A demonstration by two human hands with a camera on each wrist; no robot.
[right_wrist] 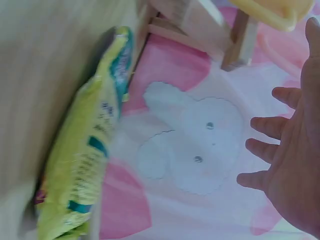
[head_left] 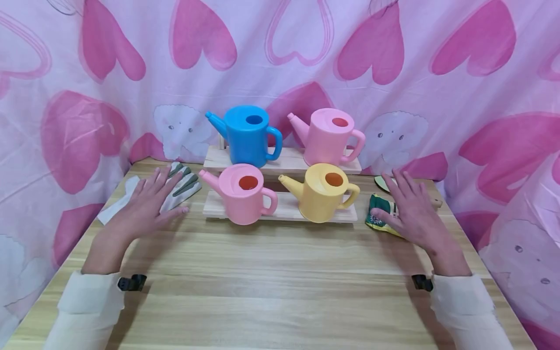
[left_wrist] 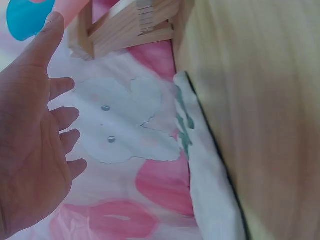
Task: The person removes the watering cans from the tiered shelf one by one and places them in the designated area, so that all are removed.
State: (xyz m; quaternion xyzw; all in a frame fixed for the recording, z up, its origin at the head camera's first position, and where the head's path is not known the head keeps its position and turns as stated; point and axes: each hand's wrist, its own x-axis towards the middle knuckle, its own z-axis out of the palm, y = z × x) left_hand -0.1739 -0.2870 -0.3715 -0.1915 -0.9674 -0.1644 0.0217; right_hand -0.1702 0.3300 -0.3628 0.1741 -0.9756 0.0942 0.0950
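Observation:
My left hand (head_left: 146,208) hovers with spread fingers over a pair of white work gloves with grey-green fingers (head_left: 185,183). In the left wrist view the gloves (left_wrist: 202,165) lie flat on the table, apart from the palm. On the other side, my right hand (head_left: 413,214) is held palm down, fingers straight, above a green and yellow packet (head_left: 376,203). The right wrist view shows the printed packet (right_wrist: 82,165) lying below that hand. Behind it, a pale green rounded piece (head_left: 380,183) and a wooden handle end (head_left: 436,203) stick out, mostly hidden by the fingers. Neither hand holds anything.
A two-tier wooden rack (head_left: 280,206) stands at the table's back middle. Its upper shelf bears a blue watering can (head_left: 247,141) and a pink one (head_left: 328,141); the lower bears another pink (head_left: 242,206) and a yellow one (head_left: 319,201). A heart-patterned curtain (head_left: 302,58) hangs behind.

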